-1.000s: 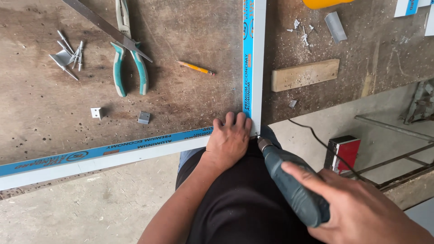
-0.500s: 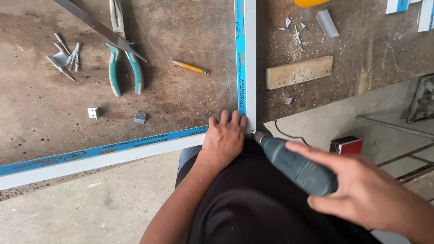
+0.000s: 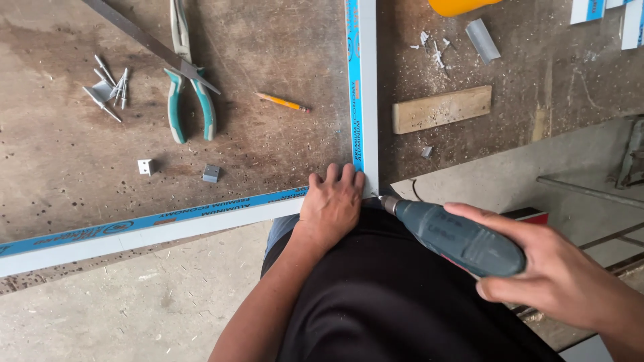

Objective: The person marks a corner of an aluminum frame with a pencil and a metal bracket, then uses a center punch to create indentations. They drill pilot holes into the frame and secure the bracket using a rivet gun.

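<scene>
Two white metal bars with blue film meet in a corner at the near edge of a worn wooden bench: one long bar runs left, the other bar runs away from me. My left hand lies flat over the corner joint, pressing it down. My right hand grips a grey-blue power drill. Its tip touches the outer side of the corner, just right of my left fingers.
On the bench lie green-handled pliers, a metal file, several screws, a yellow pencil, two small metal brackets, a wood block and metal shavings. A concrete floor lies below; a red box and metal rods sit at right.
The drill has swung from pointing up along my body to lying level, and its tip has come in against the corner joint. My left hand has stayed on the corner.
</scene>
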